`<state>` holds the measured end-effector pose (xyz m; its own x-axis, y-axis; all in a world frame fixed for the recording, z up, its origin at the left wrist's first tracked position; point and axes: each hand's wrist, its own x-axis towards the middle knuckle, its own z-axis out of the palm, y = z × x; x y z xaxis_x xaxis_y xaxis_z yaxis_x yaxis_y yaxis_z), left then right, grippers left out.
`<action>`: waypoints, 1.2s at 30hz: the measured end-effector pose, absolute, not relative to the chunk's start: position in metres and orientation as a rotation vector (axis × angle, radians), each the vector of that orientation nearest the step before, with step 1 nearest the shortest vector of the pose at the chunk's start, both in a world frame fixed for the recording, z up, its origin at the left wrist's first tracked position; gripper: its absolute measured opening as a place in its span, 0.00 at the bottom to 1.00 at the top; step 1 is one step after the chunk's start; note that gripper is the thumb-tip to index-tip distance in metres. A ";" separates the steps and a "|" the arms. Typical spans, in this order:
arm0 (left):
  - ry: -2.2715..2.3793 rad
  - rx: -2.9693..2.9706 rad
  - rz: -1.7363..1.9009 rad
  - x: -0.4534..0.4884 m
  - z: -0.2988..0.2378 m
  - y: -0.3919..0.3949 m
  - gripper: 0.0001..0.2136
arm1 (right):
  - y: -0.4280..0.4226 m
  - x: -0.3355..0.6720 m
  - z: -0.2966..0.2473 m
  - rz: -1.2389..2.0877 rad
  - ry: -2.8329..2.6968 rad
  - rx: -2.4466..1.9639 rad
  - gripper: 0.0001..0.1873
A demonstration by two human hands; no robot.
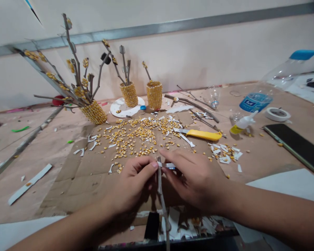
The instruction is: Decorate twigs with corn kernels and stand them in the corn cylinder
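A thin bare twig (pixel 160 188) points away from me in the middle, its near end low in the view. Near its far tip, my left hand (pixel 137 177) is closed, thumb and fingers pinching the twig. A narrow white paper strip (pixel 169 165) lies across the twig there. My right hand (pixel 195 174) is closed on the strip's right end, thumb below and fingers above; something blue shows under the strip. Loose corn kernels (pixel 143 134) and paper scraps are spread on the cardboard (pixel 68 184) just beyond both hands.
Corn-covered cups (pixel 154 94) holding twigs stand at the back and left. A yellow cutter (pixel 204 134) lies beyond my right hand. To the right are a glue bottle (pixel 243 123), a plastic bottle (pixel 256 101), a tape roll (pixel 277 114) and a phone (pixel 297 146). A paper strip (pixel 30 184) lies left.
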<state>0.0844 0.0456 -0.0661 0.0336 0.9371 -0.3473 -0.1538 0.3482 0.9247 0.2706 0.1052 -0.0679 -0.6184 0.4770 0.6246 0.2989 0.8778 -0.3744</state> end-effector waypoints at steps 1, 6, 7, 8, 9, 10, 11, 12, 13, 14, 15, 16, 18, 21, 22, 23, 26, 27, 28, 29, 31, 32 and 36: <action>1.211 0.781 1.006 0.084 -0.066 0.046 0.18 | 0.105 0.271 -0.068 0.300 -2.259 -0.559 0.11; 1.183 0.658 1.046 0.085 -0.063 0.049 0.14 | 0.107 0.274 -0.071 0.343 -2.325 -0.506 0.08; 1.220 0.682 1.064 0.086 -0.061 0.049 0.13 | 0.108 0.275 -0.072 0.333 -2.346 -0.497 0.09; 1.268 0.738 1.074 0.086 -0.059 0.048 0.12 | 0.108 0.276 -0.072 0.316 -2.360 -0.491 0.09; 1.322 0.821 1.078 0.086 -0.057 0.048 0.10 | 0.108 0.276 -0.073 0.299 -2.370 -0.488 0.09; 1.371 0.924 1.071 0.085 -0.054 0.048 0.08 | 0.108 0.276 -0.073 0.284 -2.379 -0.483 0.09; 1.408 1.026 1.057 0.085 -0.052 0.047 0.07 | 0.108 0.277 -0.072 0.271 -2.386 -0.479 0.09; 1.428 1.113 1.043 0.085 -0.050 0.047 0.05 | 0.108 0.277 -0.072 0.259 -2.390 -0.474 0.10; 1.434 1.174 1.035 0.084 -0.048 0.047 0.05 | 0.107 0.277 -0.070 0.249 -2.392 -0.469 0.10; 1.429 1.207 1.032 0.084 -0.046 0.047 0.05 | 0.107 0.277 -0.069 0.238 -2.390 -0.464 0.10; 1.419 1.216 1.034 0.085 -0.045 0.047 0.05 | 0.107 0.276 -0.068 0.228 -2.386 -0.460 0.10; 1.411 1.207 1.035 0.085 -0.044 0.047 0.05 | 0.106 0.276 -0.067 0.220 -2.384 -0.456 0.10; 1.419 1.167 1.036 0.086 -0.044 0.047 0.05 | 0.106 0.276 -0.067 0.213 -2.385 -0.446 0.10; 1.457 1.117 1.033 0.086 -0.045 0.047 0.07 | 0.106 0.275 -0.068 0.256 -2.370 -0.445 0.10; 1.464 1.106 1.043 0.086 -0.046 0.046 0.07 | 0.106 0.275 -0.069 0.279 -2.362 -0.447 0.10; 1.468 1.097 1.057 0.085 -0.048 0.045 0.07 | 0.106 0.274 -0.069 0.298 -2.357 -0.453 0.09; 1.476 1.078 1.095 0.083 -0.053 0.043 0.07 | 0.104 0.275 -0.068 0.291 -2.365 -0.469 0.10; 1.476 1.078 1.096 0.082 -0.054 0.043 0.07 | 0.103 0.276 -0.067 0.268 -2.372 -0.470 0.11; 1.475 1.079 1.097 0.082 -0.055 0.042 0.07 | 0.102 0.276 -0.066 0.240 -2.378 -0.468 0.11; 1.473 1.075 1.100 0.082 -0.055 0.042 0.07 | 0.102 0.277 -0.065 0.205 -2.387 -0.460 0.12; 1.465 1.057 1.110 0.082 -0.053 0.041 0.08 | 0.102 0.277 -0.064 0.118 -2.396 -0.432 0.13; 1.459 1.042 1.117 0.083 -0.052 0.041 0.08 | 0.102 0.277 -0.065 0.074 -2.394 -0.417 0.14; 1.425 0.968 1.120 0.086 -0.047 0.042 0.08 | 0.102 0.276 -0.067 0.011 -2.377 -0.392 0.15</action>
